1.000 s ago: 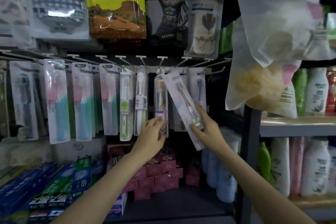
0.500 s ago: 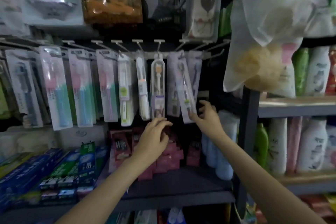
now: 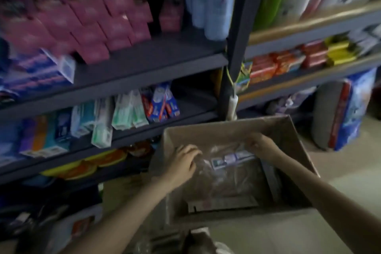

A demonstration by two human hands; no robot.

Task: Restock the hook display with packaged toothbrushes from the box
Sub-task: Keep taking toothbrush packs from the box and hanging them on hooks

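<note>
An open cardboard box (image 3: 292,130) stands on the floor in front of the shelves. Inside it lies a clear plastic bag (image 3: 226,173) of packaged toothbrushes (image 3: 233,159), their purple and white labels showing through. Both of my hands are down in the box. My left hand (image 3: 183,163) curls its fingers over the bag's left edge. My right hand (image 3: 259,144) pinches the bag's upper right edge near the far wall of the box. The hook display is out of view above.
Dark metal shelves (image 3: 144,62) rise behind the box, holding pink cartons (image 3: 99,20), toothpaste boxes (image 3: 123,113) and soap bars (image 3: 288,62). A shelf post (image 3: 233,68) stands just behind the box. A large blue pack (image 3: 350,109) leans at the right. Crumpled plastic (image 3: 202,239) lies at my feet.
My view has dropped from the hook display to the box on the floor. Both hands left the hanging toothbrush packs and went down into the box onto the plastic bag.
</note>
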